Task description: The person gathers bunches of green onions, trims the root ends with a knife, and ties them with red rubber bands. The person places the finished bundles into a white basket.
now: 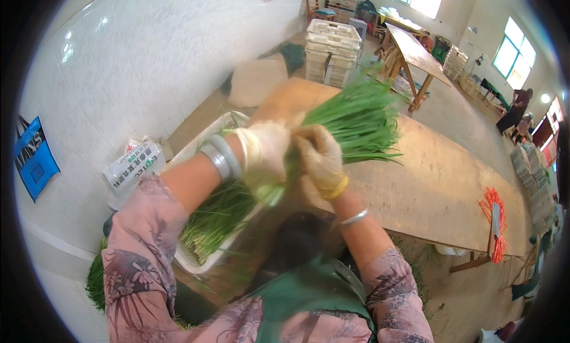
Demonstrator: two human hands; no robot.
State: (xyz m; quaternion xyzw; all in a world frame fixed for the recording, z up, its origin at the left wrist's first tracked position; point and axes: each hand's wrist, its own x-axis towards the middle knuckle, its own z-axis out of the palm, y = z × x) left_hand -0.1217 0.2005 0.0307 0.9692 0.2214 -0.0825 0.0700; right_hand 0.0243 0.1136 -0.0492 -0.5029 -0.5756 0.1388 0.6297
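Note:
A bunch of long green chives is held above the near left part of the wooden table, leaves fanning to the far right. My right hand, in a pale thin glove, is closed round its middle. My left hand, gloved too and smeared by motion, is closed on the stem end; pale stems show below it. Exactly how the left fingers lie is hidden. Under my left forearm stands a white plastic basket with more loose chives in it.
Red ties and a knife lie at the table's right end. Stacked white crates stand beyond its far left. A white plastic bag rests by the tiled wall. Another person is far right.

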